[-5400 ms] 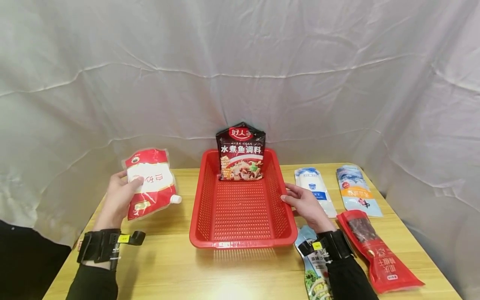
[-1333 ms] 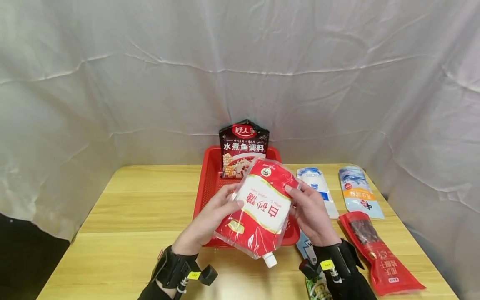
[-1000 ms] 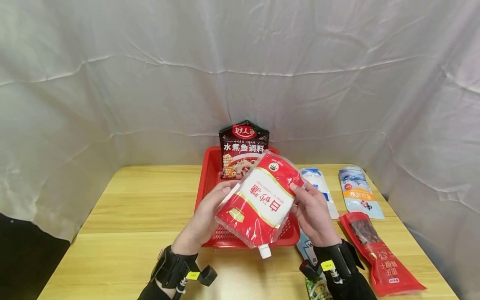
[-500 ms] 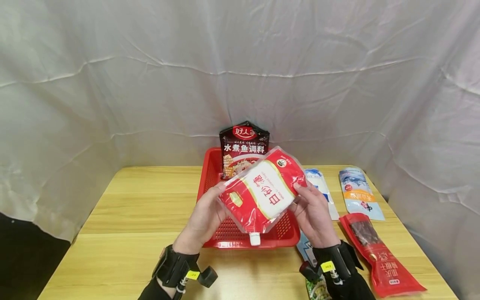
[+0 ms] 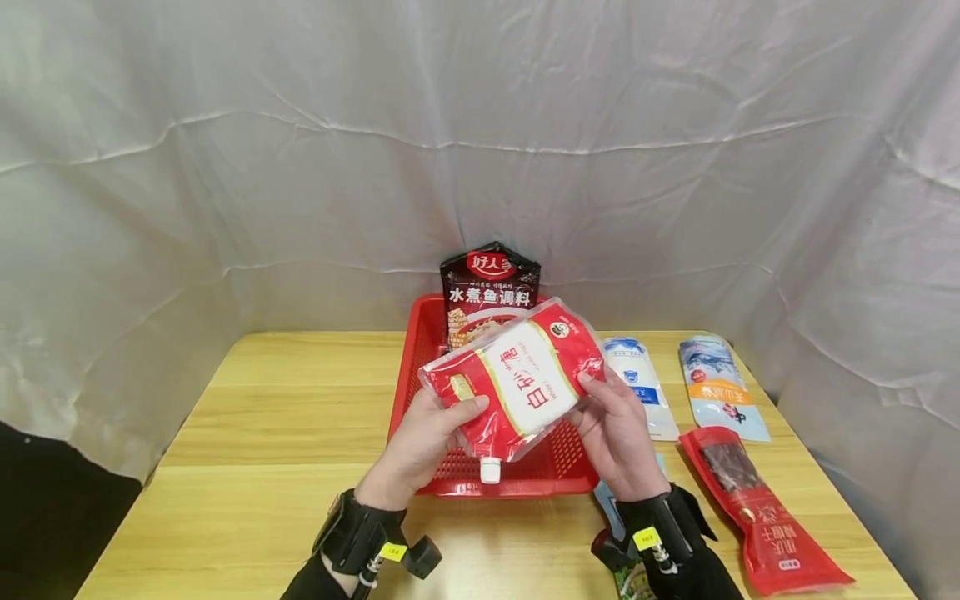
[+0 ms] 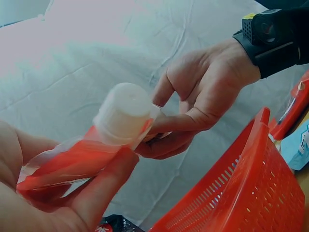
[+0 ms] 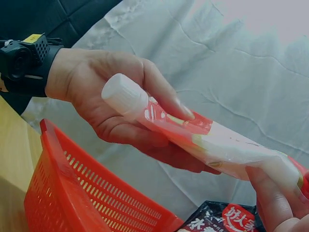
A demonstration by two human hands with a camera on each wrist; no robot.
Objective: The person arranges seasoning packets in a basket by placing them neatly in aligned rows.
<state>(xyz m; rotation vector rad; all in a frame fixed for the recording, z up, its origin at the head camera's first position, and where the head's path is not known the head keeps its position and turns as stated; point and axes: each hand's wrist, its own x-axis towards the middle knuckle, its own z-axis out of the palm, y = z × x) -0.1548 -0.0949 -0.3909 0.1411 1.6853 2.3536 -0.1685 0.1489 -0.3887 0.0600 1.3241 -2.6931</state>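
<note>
both hands, left hand (image 5: 424,437) and right hand (image 5: 611,427), are gripping the red spouted pouch (image 5: 516,379) above the red basket (image 5: 420,367).

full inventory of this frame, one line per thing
sugar pouch: 1, red and white with a white cap, held above the basket in both hands
basket: 1, red, perforated, mid-table
seasoning packet: 1, dark with red logo, upright at the basket's far end
white-blue pouch: 1, flat on the table right of the basket
blue-orange pouch: 1, flat, further right
red packet: 1, flat, near right edge
green-printed packet: 1, mostly hidden under the right wrist
table: 1, light wood
backdrop cloth: 1, white, behind the table
left hand: grips the pouch's cap end
right hand: grips the pouch's other end
</note>
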